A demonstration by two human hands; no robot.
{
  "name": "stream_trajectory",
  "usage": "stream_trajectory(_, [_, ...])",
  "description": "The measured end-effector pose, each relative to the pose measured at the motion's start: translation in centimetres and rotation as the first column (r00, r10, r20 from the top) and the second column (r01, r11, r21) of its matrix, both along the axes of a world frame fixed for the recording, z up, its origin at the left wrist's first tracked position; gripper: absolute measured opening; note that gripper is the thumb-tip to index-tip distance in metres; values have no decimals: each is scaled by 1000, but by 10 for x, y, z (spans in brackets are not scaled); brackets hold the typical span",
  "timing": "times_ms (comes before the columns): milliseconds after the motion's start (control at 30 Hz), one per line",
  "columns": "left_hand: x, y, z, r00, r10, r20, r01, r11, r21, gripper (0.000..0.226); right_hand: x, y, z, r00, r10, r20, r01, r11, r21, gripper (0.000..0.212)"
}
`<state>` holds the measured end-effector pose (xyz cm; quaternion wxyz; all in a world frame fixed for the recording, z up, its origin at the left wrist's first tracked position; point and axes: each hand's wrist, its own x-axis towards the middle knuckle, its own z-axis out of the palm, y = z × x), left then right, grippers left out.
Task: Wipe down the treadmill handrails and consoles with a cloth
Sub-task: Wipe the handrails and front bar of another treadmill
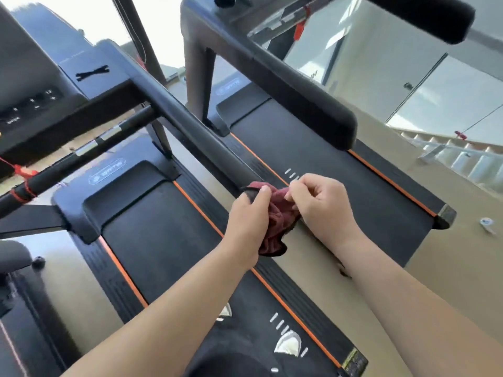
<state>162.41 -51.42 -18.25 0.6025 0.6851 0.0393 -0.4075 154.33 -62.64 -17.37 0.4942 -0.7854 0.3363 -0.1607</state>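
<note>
A dark red cloth point(276, 227) hangs bunched at the near end of a black treadmill handrail point(190, 126). My left hand point(249, 216) grips the cloth from the left, its thumb on the top edge by the rail's tip. My right hand point(324, 205) pinches the cloth's right side with curled fingers. The console point(32, 104) of this treadmill sits at the far left, with small buttons on it. A second treadmill's padded handrail point(307, 102) runs parallel on the right.
Two black belts with orange trim lie below, one point(168, 240) under my arms and one point(340, 175) to the right. A front crossbar point(81, 156) with red cord crosses at left. Beige floor, a glass wall and a stair railing point(462, 159) are on the right.
</note>
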Motion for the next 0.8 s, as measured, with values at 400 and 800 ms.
stream_trajectory(400, [-80, -90, -15, 997, 47, 60, -53, 992, 116, 32, -89, -113, -41, 968, -58, -246, 95, 985, 141, 41])
stream_trajectory(800, [-15, -230, -8, 988, 152, 6, -152, 987, 43, 16, 14, -275, -20, 943, 81, -324, -91, 996, -14, 49])
